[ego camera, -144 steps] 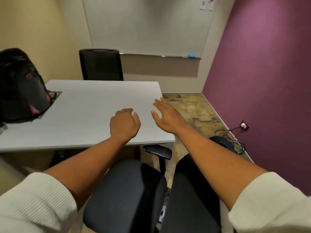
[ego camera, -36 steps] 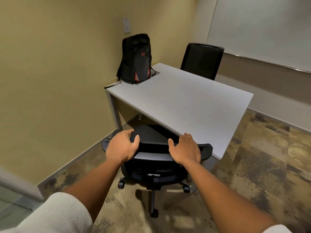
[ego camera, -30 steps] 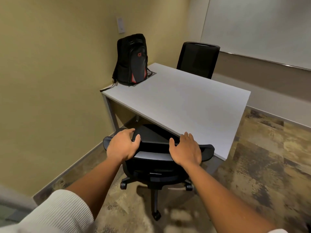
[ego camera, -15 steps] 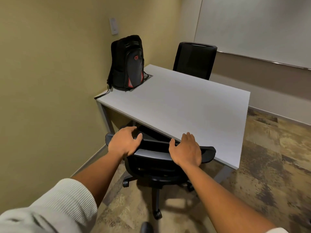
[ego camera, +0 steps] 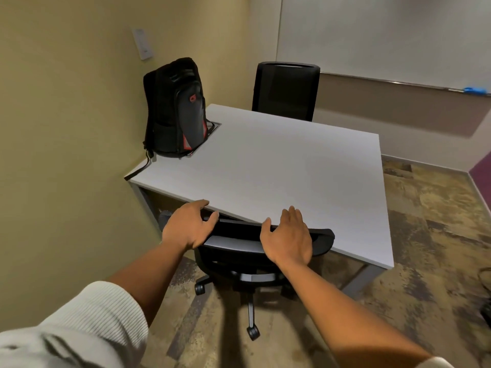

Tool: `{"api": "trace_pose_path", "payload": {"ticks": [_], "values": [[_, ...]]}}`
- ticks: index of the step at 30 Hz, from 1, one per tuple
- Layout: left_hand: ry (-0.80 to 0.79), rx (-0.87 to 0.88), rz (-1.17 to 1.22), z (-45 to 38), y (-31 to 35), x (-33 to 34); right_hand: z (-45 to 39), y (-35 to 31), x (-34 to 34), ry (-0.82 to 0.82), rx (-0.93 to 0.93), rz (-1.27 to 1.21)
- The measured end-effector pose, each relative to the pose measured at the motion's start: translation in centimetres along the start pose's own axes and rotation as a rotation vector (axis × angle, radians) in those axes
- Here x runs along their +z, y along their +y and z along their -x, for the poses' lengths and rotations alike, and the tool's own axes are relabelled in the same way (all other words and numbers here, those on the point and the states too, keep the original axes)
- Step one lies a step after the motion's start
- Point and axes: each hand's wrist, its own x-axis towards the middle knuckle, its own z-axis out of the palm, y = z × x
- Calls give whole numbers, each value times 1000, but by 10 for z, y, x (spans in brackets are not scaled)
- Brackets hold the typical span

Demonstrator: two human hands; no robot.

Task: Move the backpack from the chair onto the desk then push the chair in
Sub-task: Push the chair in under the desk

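Observation:
The black backpack [ego camera: 175, 110] with red trim stands upright on the far left corner of the white desk [ego camera: 279, 168], against the yellow wall. The black office chair [ego camera: 239, 248] is tucked under the desk's near edge, its backrest top touching that edge and its seat hidden beneath. My left hand [ego camera: 187, 227] lies on the left end of the backrest top, thumb apart from the fingers. My right hand [ego camera: 288, 237] lies flat on the right part of it, fingers stretched over the desk edge. Neither hand is closed around anything.
A second black chair [ego camera: 285, 91] stands at the desk's far side, below a whiteboard [ego camera: 385, 35]. The yellow wall [ego camera: 66, 128] runs close along the left. Patterned floor [ego camera: 430, 235] lies to the right, with a dark cable at the right edge.
The chair has rolled forward under the desk until its backrest meets the edge. My fingers have uncurled and now reach past the backrest. My view has come closer.

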Motion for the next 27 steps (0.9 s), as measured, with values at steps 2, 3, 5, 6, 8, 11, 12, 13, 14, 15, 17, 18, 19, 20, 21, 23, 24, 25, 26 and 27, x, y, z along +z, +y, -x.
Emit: {"api": "trace_pose_path", "payload": {"ticks": [2,3,5,6,8,11,12,13,14,15,17,18,19,20,21,23,24,25,26,27], "values": [[-1,13,20,-10,-8,-4,-4,-10,4,0,16,-2],[-7,21,32,-16,-12,-6,-6,-15,5,-3,27,-4],[-20,38,49,-25,-18,-8,-10,-23,8,2,51,0],[-26,48,51,-30,-22,-10,-12,-27,9,7,65,1],[-37,72,48,-39,-29,-14,-14,-37,13,16,90,5],[-51,106,64,-50,-42,-20,-14,-52,21,14,124,9],[-55,118,75,-53,-47,-23,-12,-58,23,22,140,10],[-58,133,86,-56,-51,-25,-12,-64,26,35,159,11],[-61,145,99,-60,-55,-27,-13,-69,28,47,176,12],[-62,158,110,-65,-59,-28,-14,-74,30,56,192,14],[-69,188,115,-75,-66,-30,-16,-83,34,73,224,21],[-73,195,116,-80,-69,-31,-16,-87,36,80,235,21],[-77,199,117,-84,-72,-33,-17,-92,37,82,245,21],[-81,205,117,-88,-75,-35,-17,-96,39,83,253,24],[-83,212,119,-91,-79,-36,-17,-100,40,84,257,28],[-85,227,125,-96,-84,-37,-19,-107,42,87,261,33],[-85,230,130,-100,-86,-37,-20,-110,42,88,263,34],[-85,230,135,-103,-88,-38,-22,-112,42,89,266,33],[-85,228,141,-106,-89,-38,-24,-113,43,91,269,33],[-84,227,145,-109,-89,-38,-26,-115,44,92,269,34]]}}
